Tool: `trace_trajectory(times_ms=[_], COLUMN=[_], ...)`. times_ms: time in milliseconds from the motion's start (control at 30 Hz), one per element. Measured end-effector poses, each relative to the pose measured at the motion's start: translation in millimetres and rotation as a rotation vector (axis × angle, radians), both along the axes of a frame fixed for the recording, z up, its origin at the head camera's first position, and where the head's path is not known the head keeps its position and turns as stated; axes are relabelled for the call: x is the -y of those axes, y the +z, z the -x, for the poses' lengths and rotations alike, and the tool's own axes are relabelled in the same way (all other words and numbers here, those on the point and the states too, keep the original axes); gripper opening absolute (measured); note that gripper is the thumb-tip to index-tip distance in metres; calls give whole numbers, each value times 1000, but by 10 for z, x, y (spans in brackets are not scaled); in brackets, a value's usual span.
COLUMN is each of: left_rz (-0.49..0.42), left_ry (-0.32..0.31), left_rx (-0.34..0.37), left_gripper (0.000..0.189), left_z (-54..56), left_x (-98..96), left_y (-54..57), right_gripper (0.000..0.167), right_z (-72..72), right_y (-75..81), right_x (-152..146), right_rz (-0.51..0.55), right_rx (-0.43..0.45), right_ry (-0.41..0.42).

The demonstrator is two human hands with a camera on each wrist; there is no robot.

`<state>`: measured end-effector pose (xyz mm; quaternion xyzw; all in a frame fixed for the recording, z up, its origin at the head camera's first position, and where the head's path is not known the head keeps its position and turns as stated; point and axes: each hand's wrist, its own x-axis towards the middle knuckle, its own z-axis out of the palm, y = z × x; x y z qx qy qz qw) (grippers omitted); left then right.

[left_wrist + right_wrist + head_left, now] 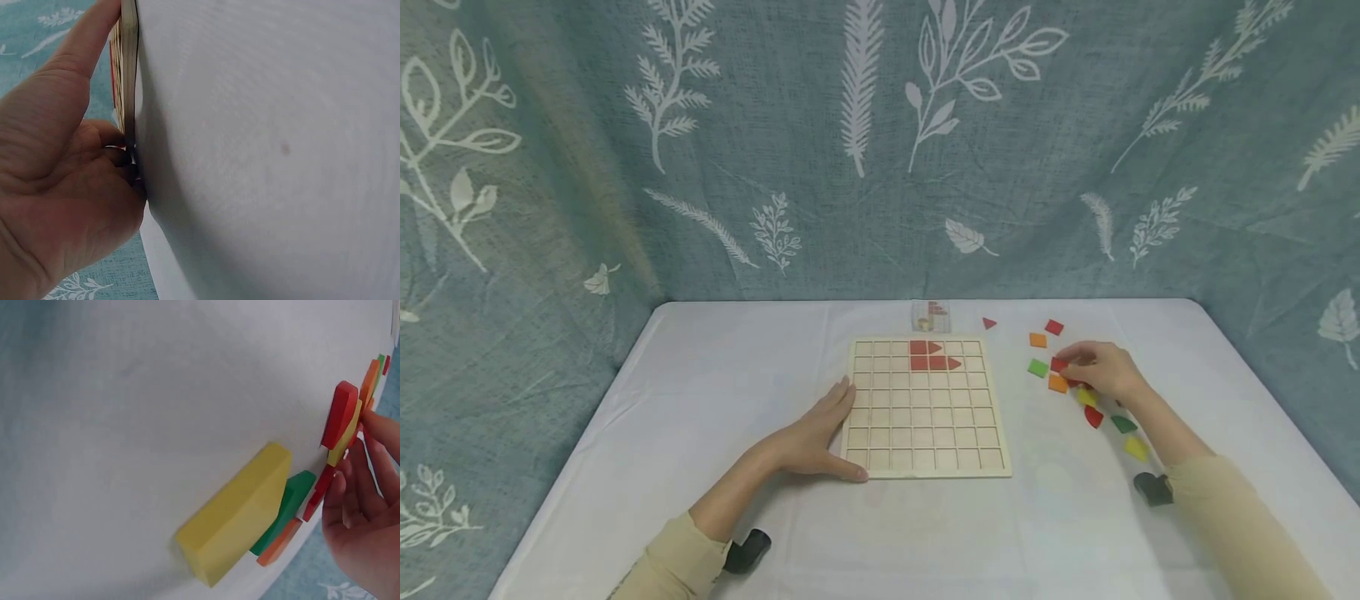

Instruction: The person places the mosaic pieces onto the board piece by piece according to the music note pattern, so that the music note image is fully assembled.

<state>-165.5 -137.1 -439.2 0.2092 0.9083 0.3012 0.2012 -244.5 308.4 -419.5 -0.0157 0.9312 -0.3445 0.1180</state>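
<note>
Two hands lay well apart on the white table [730, 358]. From the head, the left hand [811, 437] was spread, thumb out, against the gridded board's [922, 417] left edge; the right hand [1105, 369], curled, had its fingertips at a red piece [1059, 365] right of the board, an orange piece [1057, 383] just beside, a green piece [1038, 367] between it and the board. The left wrist showed fingers touching the board's edge. From the right wrist, a yellow piece [234, 515] loomed; whether anything was pinched, I couldn't tell.

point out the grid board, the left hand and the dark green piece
Grid board [922, 418], head view: a bare square near its middle
Left hand [814, 437], head view: the back of the hand
Dark green piece [1124, 424], head view: its upper face
</note>
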Motion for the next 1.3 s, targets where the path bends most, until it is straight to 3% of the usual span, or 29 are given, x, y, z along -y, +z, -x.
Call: trace_trajectory(times_ms=[300, 533, 733, 1033, 1300], left_rz=[-4, -9, -4, -3, -2], left_ry=[-12, -9, -9, 0, -2], left_rx=[-5, 1, -1, -5, -1], left_gripper=[126, 126, 126, 127, 127], left_z=[-1, 0, -2, 4, 6], left_x=[1, 4, 2, 11, -1], left_y=[33, 43, 49, 31, 28], right_gripper=[38, 49, 51, 31, 15], right_z=[0, -51, -95, -101, -33], right_y=[-51, -53, -45, -27, -79], right_x=[22, 200, 534, 1210, 1601], right_rz=[-5, 168, 247, 241, 147], right_rx=[-63, -81, -59, -66, -178], right_ry=[-36, -85, -70, 70, 307])
